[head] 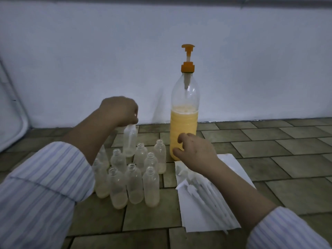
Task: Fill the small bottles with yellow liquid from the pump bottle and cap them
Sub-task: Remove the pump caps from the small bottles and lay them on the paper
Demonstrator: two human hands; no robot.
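A tall clear pump bottle (185, 123) with an orange pump head stands by the wall, about half full of yellow liquid. My left hand (119, 110) pinches the neck of one small clear bottle (129, 141) from above and holds it over the group. Several small uncapped bottles (134, 180) stand clustered on the floor, each with a little yellowish liquid at the bottom. My right hand (195, 151) hovers with loosely curled fingers in front of the pump bottle's base, holding nothing.
A white paper sheet (206, 218) lies right of the small bottles with several white spray caps with tubes (206, 193) on it. The floor is brown tile. A pale wall (251, 69) rises just behind the pump bottle. A white object (10, 126) leans at far left.
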